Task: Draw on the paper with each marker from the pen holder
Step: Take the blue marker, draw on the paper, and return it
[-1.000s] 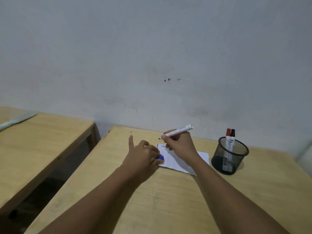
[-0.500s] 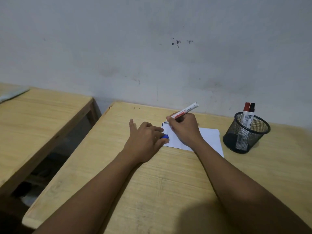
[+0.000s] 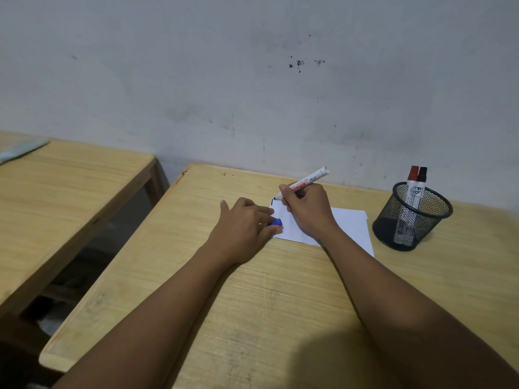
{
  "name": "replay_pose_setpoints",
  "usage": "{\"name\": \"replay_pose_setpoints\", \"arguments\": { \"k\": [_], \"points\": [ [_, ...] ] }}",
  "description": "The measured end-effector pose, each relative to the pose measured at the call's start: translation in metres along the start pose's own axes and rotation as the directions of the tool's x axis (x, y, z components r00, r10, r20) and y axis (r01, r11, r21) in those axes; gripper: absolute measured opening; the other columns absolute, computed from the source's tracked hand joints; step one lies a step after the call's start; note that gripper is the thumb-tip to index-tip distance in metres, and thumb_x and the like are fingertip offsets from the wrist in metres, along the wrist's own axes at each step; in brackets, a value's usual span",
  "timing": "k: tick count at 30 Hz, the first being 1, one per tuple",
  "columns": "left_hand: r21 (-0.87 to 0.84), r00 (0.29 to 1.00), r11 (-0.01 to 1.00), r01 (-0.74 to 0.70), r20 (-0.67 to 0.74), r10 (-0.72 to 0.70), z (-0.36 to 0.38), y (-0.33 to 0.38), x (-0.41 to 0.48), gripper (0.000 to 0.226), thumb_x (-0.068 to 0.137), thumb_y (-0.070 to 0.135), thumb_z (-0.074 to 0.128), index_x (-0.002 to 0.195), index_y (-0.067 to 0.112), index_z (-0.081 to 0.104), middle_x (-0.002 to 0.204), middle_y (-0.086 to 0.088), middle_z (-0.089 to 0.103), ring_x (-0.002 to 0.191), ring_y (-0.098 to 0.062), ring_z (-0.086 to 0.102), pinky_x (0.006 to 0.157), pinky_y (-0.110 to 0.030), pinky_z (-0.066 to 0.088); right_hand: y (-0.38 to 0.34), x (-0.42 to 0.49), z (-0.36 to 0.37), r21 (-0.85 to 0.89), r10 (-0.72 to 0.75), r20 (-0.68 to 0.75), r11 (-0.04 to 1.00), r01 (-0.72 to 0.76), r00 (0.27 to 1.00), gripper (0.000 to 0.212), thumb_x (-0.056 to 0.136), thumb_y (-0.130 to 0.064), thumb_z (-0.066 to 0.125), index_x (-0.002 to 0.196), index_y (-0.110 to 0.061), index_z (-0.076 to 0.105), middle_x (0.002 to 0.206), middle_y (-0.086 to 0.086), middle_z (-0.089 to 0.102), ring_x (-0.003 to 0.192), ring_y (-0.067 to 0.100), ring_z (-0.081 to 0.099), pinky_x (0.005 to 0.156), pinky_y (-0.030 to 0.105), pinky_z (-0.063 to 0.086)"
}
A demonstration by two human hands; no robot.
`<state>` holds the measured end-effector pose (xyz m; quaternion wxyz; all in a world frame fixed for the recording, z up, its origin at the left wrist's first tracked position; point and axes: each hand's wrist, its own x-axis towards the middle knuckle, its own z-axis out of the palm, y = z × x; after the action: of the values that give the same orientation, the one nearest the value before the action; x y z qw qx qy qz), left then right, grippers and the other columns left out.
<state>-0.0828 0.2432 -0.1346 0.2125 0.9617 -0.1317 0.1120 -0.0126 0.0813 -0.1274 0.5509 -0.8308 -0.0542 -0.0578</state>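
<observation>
While the right hand [image 3: 307, 210] pinches a white marker [image 3: 304, 183] with its tip down at the far left corner of the paper [image 3: 348, 226], the left hand [image 3: 241, 228] rests curled at the sheet's left edge, closed on a small blue cap [image 3: 275, 222]. The paper lies flat on the wooden desk [image 3: 252, 304], near the mesh pen holder [image 3: 411, 217] to its right. Two markers [image 3: 415, 192], capped red and black, stand in the holder. I judge this marker's drawing barely begun; whether ink is down cannot be told. Those two appear left to do.
</observation>
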Motion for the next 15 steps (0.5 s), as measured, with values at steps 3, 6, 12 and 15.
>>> {"name": "replay_pose_setpoints", "arguments": {
  "k": [3, 6, 12, 15],
  "points": [
    [0.008, 1.0, 1.0, 0.0, 0.008, 0.0, -0.0002, -0.0005, 0.0, 0.036, 0.093, 0.056, 0.047, 0.109, 0.037, 0.072, 0.133, 0.016, 0.062, 0.123, -0.012, 0.042, 0.106, -0.068, 0.023, 0.0003, 0.0001, 0.0007, -0.002, 0.002, 0.005, 1.0, -0.002, 1.0, 0.033, 0.098, -0.034, 0.065, 0.098, -0.004, 0.078, 0.08, 0.001, 0.075, 0.07, 0.012, 0.069, 0.066, 0.023, 0.052],
    [0.004, 1.0, 1.0, 0.0, 0.011, 0.0, 0.0, -0.0002, 0.0002, 0.036, 0.093, 0.056, 0.048, 0.109, 0.036, 0.072, 0.133, 0.015, 0.062, 0.124, -0.012, 0.041, 0.107, -0.068, 0.022, 0.0007, -0.0002, 0.001, -0.011, 0.001, 0.006, 1.0, -0.001, 1.0, 0.033, 0.098, -0.034, 0.065, 0.096, -0.004, 0.078, 0.077, -0.001, 0.074, 0.068, 0.011, 0.068, 0.066, 0.023, 0.051],
    [0.007, 1.0, 1.0, -0.003, 0.016, 0.002, -0.0005, -0.0002, -0.0005, 0.033, 0.094, 0.055, 0.048, 0.109, 0.038, 0.072, 0.134, 0.015, 0.061, 0.124, -0.013, 0.041, 0.106, -0.065, 0.022, 0.0027, 0.0001, 0.0001, -0.028, 0.003, 0.015, 1.0, -0.003, 1.0, 0.032, 0.097, -0.034, 0.066, 0.092, -0.005, 0.077, 0.078, 0.006, 0.076, 0.072, 0.019, 0.073, 0.07, 0.036, 0.061],
    [0.012, 1.0, 1.0, -0.001, 0.023, 0.0, -0.0008, -0.0001, 0.0002, 0.035, 0.094, 0.055, 0.047, 0.11, 0.037, 0.072, 0.135, 0.015, 0.061, 0.125, -0.014, 0.041, 0.107, -0.067, 0.021, 0.0027, -0.0002, -0.0006, -0.035, 0.003, 0.021, 0.999, -0.002, 1.0, 0.031, 0.097, -0.034, 0.067, 0.093, -0.005, 0.078, 0.08, 0.005, 0.077, 0.075, 0.021, 0.074, 0.076, 0.041, 0.063]
  ]
}}
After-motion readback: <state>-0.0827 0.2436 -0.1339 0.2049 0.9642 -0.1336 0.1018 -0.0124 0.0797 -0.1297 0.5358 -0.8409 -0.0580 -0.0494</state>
